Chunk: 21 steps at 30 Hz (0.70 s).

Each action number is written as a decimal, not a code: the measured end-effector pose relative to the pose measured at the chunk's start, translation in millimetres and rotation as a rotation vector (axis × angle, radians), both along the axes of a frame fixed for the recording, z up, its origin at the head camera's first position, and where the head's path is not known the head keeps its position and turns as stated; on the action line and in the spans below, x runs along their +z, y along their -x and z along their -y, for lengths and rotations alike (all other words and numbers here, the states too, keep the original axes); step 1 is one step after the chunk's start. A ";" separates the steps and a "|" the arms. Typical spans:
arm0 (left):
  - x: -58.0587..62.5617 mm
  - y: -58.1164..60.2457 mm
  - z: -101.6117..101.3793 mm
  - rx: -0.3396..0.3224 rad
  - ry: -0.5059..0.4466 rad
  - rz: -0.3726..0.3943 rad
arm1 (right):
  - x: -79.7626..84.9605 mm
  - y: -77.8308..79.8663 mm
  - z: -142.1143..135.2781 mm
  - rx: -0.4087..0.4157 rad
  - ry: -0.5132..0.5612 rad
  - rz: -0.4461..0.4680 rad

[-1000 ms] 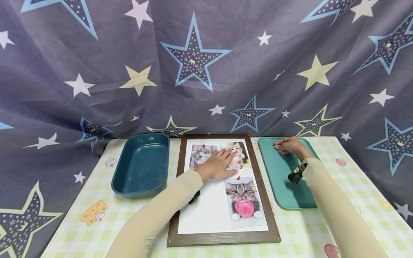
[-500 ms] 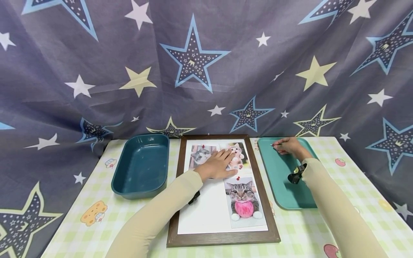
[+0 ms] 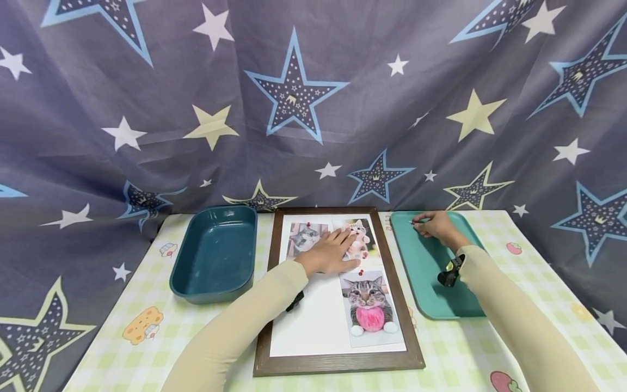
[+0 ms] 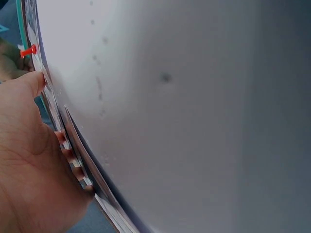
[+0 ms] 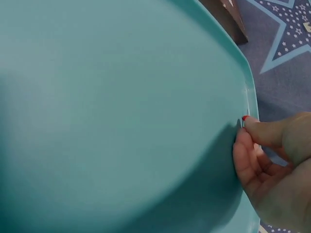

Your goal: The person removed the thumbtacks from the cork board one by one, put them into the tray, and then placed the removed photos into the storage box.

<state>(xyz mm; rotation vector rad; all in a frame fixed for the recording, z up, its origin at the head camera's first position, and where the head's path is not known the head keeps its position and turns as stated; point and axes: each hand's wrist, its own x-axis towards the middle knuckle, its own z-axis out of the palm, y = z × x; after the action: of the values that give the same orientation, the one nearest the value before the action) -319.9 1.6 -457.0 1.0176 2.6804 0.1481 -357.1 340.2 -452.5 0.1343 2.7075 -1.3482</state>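
My left hand (image 3: 329, 253) lies flat with fingers spread over a cat photo (image 3: 364, 231) at the top right of a white board (image 3: 303, 321) in a brown frame. It also covers part of the grey cat photo (image 3: 300, 239), which has a red push pin (image 3: 308, 224) at its top. Below, a tabby cat photo (image 3: 368, 310) bears another red push pin (image 3: 361, 273). Over the far end of the green tray (image 3: 426, 272), my right hand (image 3: 435, 226) pinches a small push pin (image 5: 245, 118) between thumb and fingertips; its red part shows in the right wrist view.
A deep dark-teal basin (image 3: 215, 256) stands left of the framed board on a checked tablecloth (image 3: 117, 337). Behind the table hangs a star-patterned curtain (image 3: 196, 158). The green tray lies close to the frame's right side.
The head view has tilted slightly upward. My left hand stays flat on the photos, and my right hand keeps its pinch at nearly the same spot over the tray.
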 end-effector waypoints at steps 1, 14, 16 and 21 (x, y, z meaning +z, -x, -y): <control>-0.8 -0.3 -0.1 0.001 0.000 0.001 | -1.5 -0.6 0.6 -0.004 -0.002 -0.007; -5.2 0.3 -2.4 0.001 0.012 0.002 | 21.8 -2.1 27.2 -0.002 0.039 -0.022; -5.1 1.1 -2.1 -0.002 0.010 0.001 | 30.5 -0.4 38.1 0.005 0.051 -0.010; -4.7 4.0 -1.2 -0.001 0.007 0.006 | 49.4 2.7 66.4 0.055 0.052 -0.005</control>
<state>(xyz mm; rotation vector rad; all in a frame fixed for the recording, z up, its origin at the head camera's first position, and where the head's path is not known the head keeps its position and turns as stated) -323.8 2.8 -461.7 1.0153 2.6729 0.1420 -359.8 273.8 -403.1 0.0514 2.6569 -1.4034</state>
